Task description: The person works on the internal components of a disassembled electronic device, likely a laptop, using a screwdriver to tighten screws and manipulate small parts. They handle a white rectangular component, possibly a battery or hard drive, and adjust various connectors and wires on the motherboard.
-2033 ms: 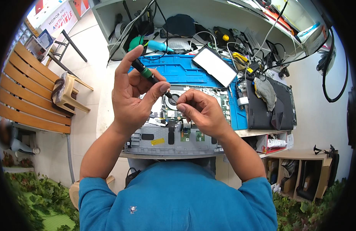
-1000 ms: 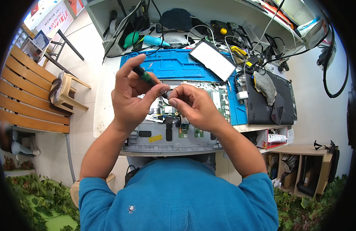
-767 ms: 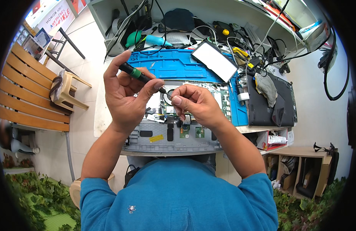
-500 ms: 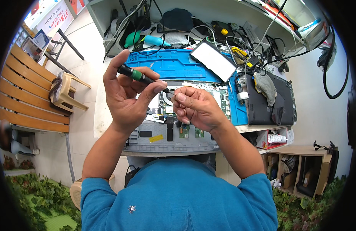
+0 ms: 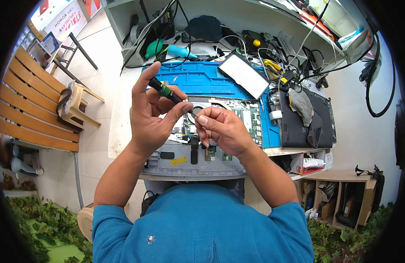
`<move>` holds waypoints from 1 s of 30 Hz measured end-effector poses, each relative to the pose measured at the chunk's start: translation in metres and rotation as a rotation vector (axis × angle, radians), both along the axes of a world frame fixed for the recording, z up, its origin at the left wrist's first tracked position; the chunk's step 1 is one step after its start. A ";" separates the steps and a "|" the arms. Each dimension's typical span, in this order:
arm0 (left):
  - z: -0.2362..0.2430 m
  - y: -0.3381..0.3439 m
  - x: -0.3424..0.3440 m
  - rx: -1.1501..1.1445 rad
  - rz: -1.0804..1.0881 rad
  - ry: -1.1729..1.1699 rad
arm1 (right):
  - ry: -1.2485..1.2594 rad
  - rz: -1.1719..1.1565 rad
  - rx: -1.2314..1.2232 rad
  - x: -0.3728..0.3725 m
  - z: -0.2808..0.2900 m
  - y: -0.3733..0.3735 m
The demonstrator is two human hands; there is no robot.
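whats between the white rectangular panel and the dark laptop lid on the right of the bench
In the head view, a tangle of cables lies between the white panel and the dark laptop lid, at the edge of the blue mat.

Single view: head-worn fisheye, left of a side-by-side pair, looking steeply down over the wearer's blue-shirted chest (image 5: 202, 228) at the workbench (image 5: 123, 109). Upright, unmirrored. Close range: left hand (image 5: 152, 116) and right hand (image 5: 222, 129) sit dead centre, forearms entering from the lower edge. Straight edges bow toward the rim; corners are black vignette. No second view here, so no overlap.
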State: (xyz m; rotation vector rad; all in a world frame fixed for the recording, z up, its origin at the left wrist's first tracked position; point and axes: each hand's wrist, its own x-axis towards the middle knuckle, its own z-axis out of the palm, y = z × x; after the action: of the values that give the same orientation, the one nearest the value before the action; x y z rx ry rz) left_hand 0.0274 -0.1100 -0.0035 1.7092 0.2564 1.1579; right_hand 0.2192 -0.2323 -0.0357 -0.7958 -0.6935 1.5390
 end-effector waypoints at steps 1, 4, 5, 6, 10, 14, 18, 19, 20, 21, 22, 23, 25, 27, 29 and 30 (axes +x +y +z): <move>-0.002 0.000 -0.001 0.003 0.009 0.004 | -0.071 -0.026 0.013 -0.002 0.001 0.001; -0.007 0.001 -0.003 0.028 0.040 0.034 | -0.240 -0.049 0.042 -0.002 -0.002 0.003; -0.008 0.000 -0.005 0.044 0.053 0.057 | -0.287 -0.047 0.047 -0.002 -0.004 0.004; -0.009 -0.001 -0.006 0.059 0.066 0.081 | -0.397 -0.063 0.042 -0.002 -0.004 0.005; -0.024 0.003 -0.011 0.106 0.053 0.153 | -0.890 -0.104 0.118 0.002 0.002 0.013; -0.039 0.007 -0.009 0.113 0.055 0.185 | -1.153 -0.054 0.151 0.005 0.009 0.023; -0.045 0.005 -0.013 0.096 0.051 0.286 | -1.173 -0.016 0.022 0.000 0.003 0.027; -0.048 0.005 -0.013 0.101 0.054 0.293 | -1.204 -0.016 0.040 -0.001 0.003 0.027; -0.051 0.006 -0.013 0.106 0.058 0.300 | -1.234 -0.015 0.058 -0.003 0.004 0.027; -0.052 0.006 -0.014 0.103 0.060 0.295 | -1.264 -0.013 0.076 -0.004 0.006 0.027; -0.053 0.006 -0.014 0.100 0.061 0.290 | -1.271 -0.013 0.075 -0.005 0.007 0.027; -0.054 0.005 -0.015 0.096 0.062 0.284 | -1.278 -0.012 0.072 -0.006 0.009 0.027; -0.056 0.006 -0.014 0.088 0.045 0.269 | -1.288 -0.020 0.079 -0.008 0.009 0.026; -0.057 0.006 -0.015 0.087 0.040 0.266 | -1.296 -0.037 0.098 -0.009 0.009 0.024; -0.055 0.004 -0.015 0.093 0.042 0.276 | -1.316 -0.025 0.098 -0.009 0.010 0.023; -0.056 0.003 -0.014 0.088 0.041 0.272 | -1.327 -0.021 0.097 -0.009 0.011 0.022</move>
State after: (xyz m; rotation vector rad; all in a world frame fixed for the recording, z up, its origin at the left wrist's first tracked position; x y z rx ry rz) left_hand 0.0130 -0.1065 -0.0591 1.9486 0.4140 0.9762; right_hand 0.2101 -0.2101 -0.0247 -1.7288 -1.6614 0.7706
